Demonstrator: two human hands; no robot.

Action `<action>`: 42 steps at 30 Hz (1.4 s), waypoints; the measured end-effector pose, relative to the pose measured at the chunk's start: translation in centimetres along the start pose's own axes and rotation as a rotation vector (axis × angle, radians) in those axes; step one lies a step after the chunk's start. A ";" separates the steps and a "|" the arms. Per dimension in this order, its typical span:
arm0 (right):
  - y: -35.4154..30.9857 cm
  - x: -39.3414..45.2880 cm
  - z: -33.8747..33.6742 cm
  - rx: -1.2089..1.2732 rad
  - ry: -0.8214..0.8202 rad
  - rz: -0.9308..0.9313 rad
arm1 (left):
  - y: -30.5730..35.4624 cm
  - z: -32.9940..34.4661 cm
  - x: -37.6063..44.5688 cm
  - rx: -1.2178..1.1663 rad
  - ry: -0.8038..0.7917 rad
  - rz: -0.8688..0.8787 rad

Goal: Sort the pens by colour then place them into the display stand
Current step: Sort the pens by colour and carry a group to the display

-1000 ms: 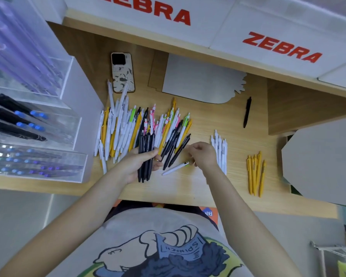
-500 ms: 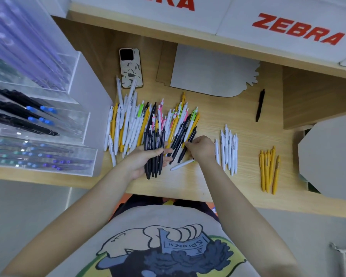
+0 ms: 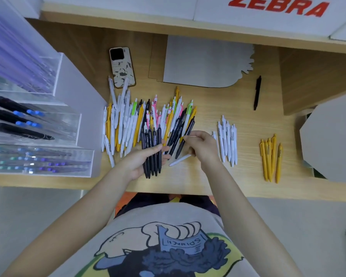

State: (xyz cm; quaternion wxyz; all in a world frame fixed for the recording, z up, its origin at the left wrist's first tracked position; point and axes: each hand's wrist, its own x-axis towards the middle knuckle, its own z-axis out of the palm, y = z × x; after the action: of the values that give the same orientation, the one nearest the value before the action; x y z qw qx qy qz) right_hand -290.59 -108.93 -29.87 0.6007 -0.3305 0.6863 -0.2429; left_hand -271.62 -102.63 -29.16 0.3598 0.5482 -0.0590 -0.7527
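Right hand (image 3: 203,145) farther into pile (image 3: 146,120) (perhaps pinching).

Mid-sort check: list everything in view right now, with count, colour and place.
mixed pen pile: many; white, yellow, black, pink, green; desk centre
white pens: about seven, sorted row right of the pile
yellow pens: about five, far right
lone black pen: one, back right
loose white pen: one, between the hands
phone: one, patterned case, behind the pile
display stand: clear acrylic, left
left hand: grip on black pens
right hand: fingers at black pens in the pile
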 end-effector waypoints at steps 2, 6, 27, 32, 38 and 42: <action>-1.0 -2.0 -0.2 -0.003 -0.145 -0.045 | 0.0 0.5 -0.2 0.008 -0.023 -0.023; -1.1 -3.2 0.5 -0.075 -0.209 -0.079 | -0.4 0.7 0.0 0.002 -0.039 -0.024; 2.5 -0.8 5.9 -0.039 0.066 0.152 | -1.4 -3.4 -0.2 -0.079 0.027 0.054; 0.7 -3.8 4.2 -0.019 -0.105 0.067 | -1.2 -2.7 -0.3 -0.072 0.026 0.066; -0.5 -5.0 2.4 -0.155 -0.212 -0.094 | -1.3 -1.0 0.1 -0.099 0.011 0.088; 0.2 -1.3 1.2 -0.257 -0.002 -0.205 | -1.0 -1.1 0.5 -0.085 0.040 0.063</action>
State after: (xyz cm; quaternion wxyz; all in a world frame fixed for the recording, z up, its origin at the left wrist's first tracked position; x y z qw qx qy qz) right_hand -289.32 -107.77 -29.32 0.5261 -0.4731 0.6738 -0.2132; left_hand -271.22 -101.85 -30.43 0.4074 0.5451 -0.0371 -0.7318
